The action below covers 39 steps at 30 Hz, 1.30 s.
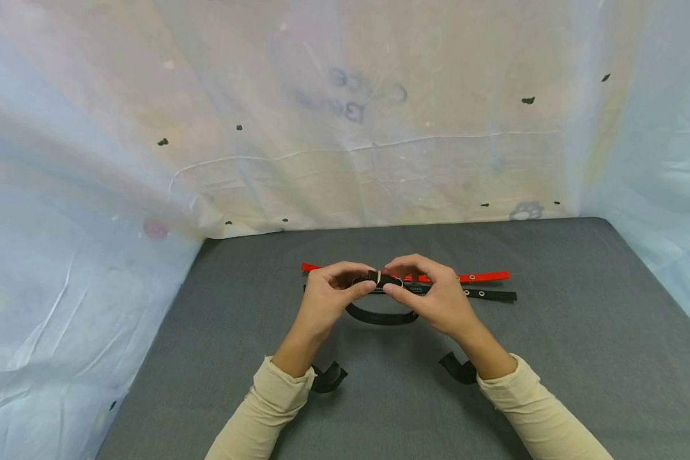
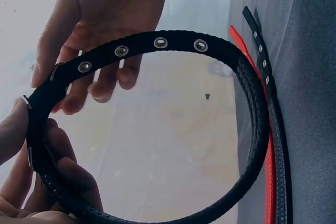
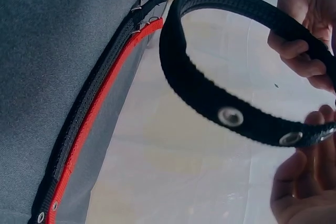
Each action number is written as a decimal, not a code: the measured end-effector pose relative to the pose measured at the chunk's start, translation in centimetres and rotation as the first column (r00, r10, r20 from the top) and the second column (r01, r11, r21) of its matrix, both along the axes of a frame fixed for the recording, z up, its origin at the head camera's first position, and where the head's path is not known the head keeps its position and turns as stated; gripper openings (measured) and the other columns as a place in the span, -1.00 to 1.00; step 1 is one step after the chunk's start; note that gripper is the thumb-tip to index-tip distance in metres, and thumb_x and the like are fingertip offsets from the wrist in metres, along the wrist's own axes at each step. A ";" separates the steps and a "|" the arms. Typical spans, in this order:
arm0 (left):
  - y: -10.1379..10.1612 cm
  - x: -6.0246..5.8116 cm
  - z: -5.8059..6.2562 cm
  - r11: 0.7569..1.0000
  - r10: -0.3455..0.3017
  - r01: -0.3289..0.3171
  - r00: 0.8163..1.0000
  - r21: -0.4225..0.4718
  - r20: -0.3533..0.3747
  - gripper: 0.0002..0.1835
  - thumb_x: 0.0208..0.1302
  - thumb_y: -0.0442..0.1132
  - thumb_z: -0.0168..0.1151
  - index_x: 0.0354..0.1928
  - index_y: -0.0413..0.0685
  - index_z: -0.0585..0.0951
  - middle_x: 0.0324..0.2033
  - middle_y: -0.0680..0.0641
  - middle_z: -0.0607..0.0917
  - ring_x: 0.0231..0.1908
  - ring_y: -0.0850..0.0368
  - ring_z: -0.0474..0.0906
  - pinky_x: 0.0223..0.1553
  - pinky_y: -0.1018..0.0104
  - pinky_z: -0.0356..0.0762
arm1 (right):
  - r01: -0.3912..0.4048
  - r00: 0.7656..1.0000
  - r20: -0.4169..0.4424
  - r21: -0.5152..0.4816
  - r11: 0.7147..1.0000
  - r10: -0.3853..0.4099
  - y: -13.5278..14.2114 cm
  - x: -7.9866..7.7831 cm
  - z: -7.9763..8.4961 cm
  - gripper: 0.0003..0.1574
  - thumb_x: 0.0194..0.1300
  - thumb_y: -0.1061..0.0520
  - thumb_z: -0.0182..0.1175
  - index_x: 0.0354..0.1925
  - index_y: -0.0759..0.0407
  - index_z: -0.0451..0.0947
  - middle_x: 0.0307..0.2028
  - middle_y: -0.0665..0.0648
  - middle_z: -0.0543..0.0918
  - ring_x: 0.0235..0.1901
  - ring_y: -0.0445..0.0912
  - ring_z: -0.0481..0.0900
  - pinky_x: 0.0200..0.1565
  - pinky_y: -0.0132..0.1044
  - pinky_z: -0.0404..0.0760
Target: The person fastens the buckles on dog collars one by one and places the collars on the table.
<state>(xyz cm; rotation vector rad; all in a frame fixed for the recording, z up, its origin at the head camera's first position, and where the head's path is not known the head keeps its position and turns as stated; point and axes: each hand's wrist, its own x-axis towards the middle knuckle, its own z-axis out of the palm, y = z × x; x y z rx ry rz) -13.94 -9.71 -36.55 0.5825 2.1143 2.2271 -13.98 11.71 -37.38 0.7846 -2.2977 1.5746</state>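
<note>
A black dog collar (image 1: 381, 317), curved into a loop, is held up over the grey table between both hands. My left hand (image 1: 322, 300) grips it at the buckle end, thumb in front and fingers curled behind. My right hand (image 1: 439, 295) pinches the strap close to the buckle, its other fingers spread behind the band. Metal eyelets line the upper strap (image 2: 140, 46) in the left wrist view, and the lower side of the loop (image 2: 261, 140) is padded. The fingers partly cover the buckle.
Beyond the hands, a red collar (image 1: 489, 276) and another black collar (image 1: 500, 296) lie straight, side by side, on the grey table (image 1: 581, 345). Both have metal eyelets and buckles. A pale sheet (image 1: 379, 179) hangs behind the table and along its sides. Black bands (image 1: 329, 378) sit at the wrists.
</note>
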 end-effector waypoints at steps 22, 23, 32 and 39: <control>0.1 0.0 0.3 0.997 0.044 -0.042 0.999 -0.070 0.030 -0.72 0.31 -0.30 0.34 0.00 -0.27 0.62 -0.17 -0.08 0.74 -0.19 0.17 0.66 -0.11 0.30 0.62 | 0.078 0.996 -0.045 0.043 0.996 -0.076 0.4 0.2 -0.4 -0.77 0.18 0.15 0.46 -0.15 -0.03 0.73 -0.22 -0.02 0.76 -0.28 -0.23 0.59 -0.25 -0.32 0.57; 0.0 0.1 0.2 0.997 0.047 -0.045 0.998 -0.070 0.035 -0.73 0.31 -0.30 0.33 0.00 -0.27 0.61 -0.17 -0.10 0.75 -0.20 0.16 0.67 -0.10 0.29 0.62 | 0.077 0.996 -0.046 0.043 0.996 -0.075 0.4 0.3 -0.5 -0.77 0.19 0.15 0.45 -0.15 -0.03 0.72 -0.22 -0.02 0.76 -0.28 -0.24 0.59 -0.25 -0.32 0.57; -0.1 0.1 0.1 0.999 0.041 -0.040 0.999 -0.028 0.029 -0.70 0.34 -0.24 0.32 0.02 -0.25 0.56 -0.19 0.18 0.76 -0.15 0.20 0.65 -0.08 0.29 0.60 | 0.088 0.996 -0.028 0.019 0.996 -0.088 0.5 0.2 -0.5 -0.76 0.24 0.15 0.41 -0.12 -0.11 0.71 -0.26 -0.08 0.74 -0.42 -0.20 0.51 -0.49 -0.35 0.44; -0.1 0.0 0.3 0.997 0.074 -0.074 0.997 -0.002 0.004 -0.73 0.30 -0.33 0.33 0.00 -0.28 0.60 -0.19 0.13 0.73 -0.14 0.22 0.67 -0.13 0.35 0.63 | 0.084 0.996 -0.041 0.005 0.996 -0.083 0.6 -0.1 -0.4 -0.75 0.24 0.18 0.40 -0.12 -0.10 0.72 -0.26 -0.07 0.74 -0.41 -0.20 0.54 -0.42 -0.34 0.52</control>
